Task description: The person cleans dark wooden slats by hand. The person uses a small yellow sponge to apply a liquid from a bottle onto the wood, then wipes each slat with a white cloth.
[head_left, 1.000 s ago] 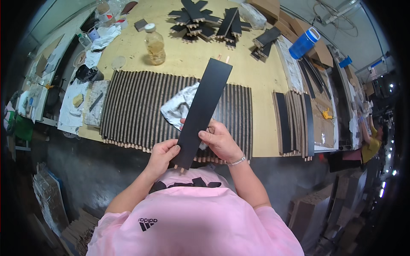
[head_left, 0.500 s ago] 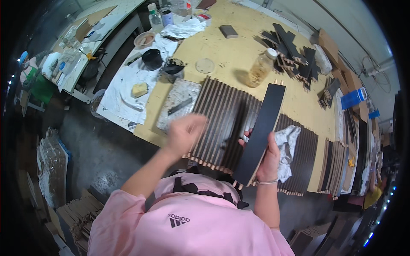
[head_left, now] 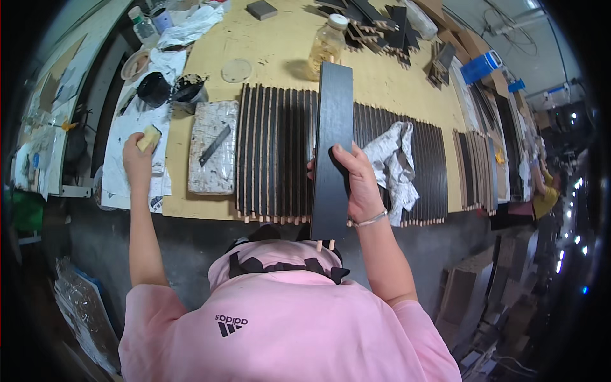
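My left hand [head_left: 137, 156] is closed on a yellowish sponge [head_left: 149, 138] over the stained white cloth [head_left: 121, 172] at the left. In my right hand [head_left: 359, 181] is a flat black wooden slat [head_left: 333, 140] with light dowels at both ends, held nearly upright in the picture; the thumb lies on its face and the other fingers are mostly hidden behind it. Beneath it spreads a row of dark slats [head_left: 273, 153], side by side with dowel ends showing. A crumpled white rag [head_left: 391, 159] rests on the row, just right of my right hand.
A paint-smeared block [head_left: 207, 178] with a flat dark scraper [head_left: 215, 145] on it lies left of the row. Black pots [head_left: 153, 89] stand behind the sponge. A jar of amber liquid [head_left: 326, 48] stands beyond the slat. More slats [head_left: 394, 32] are heaped at the back right.
My left hand has moved left from beside the slat row and taken hold of the sponge on the cloth. The slat in my right hand now stands straighter. The whole view has shifted.
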Demonstrator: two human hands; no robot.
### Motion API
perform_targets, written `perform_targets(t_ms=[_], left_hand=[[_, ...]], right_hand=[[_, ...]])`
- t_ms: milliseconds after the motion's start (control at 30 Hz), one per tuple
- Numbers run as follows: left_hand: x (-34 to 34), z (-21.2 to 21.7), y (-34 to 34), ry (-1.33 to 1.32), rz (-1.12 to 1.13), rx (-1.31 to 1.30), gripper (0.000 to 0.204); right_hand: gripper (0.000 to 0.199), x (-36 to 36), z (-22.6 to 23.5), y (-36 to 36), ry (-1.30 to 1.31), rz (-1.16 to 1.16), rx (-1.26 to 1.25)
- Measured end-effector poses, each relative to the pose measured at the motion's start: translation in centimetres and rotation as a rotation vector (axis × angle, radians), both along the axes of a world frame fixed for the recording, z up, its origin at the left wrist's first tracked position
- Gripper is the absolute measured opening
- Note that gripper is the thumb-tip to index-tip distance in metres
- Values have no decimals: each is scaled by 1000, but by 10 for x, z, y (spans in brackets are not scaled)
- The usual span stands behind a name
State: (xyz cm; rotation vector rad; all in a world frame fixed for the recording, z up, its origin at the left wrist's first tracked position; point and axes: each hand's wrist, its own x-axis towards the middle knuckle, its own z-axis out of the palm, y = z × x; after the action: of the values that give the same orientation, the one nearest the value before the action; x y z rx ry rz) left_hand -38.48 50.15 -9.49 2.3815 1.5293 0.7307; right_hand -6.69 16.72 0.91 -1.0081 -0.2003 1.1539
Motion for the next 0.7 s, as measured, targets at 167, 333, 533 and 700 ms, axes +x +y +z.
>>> perform_targets(t_ms=[167,333,533,700], left_hand=[[80,79,-121,-641,-397,-302,42],[128,116,-203,-574,-961,-120,51],[142,114,-225,-558,-1147,-137,50],[138,110,-248,-531,-1230,-167,48]], right_hand=[[41,1,3,-9,-290,-134,-66],[40,-2,11,-16,-370,-156,-9],[36,1,15,-34,-283,-149,35],[30,7,15,-40,-364,-172,-34]])
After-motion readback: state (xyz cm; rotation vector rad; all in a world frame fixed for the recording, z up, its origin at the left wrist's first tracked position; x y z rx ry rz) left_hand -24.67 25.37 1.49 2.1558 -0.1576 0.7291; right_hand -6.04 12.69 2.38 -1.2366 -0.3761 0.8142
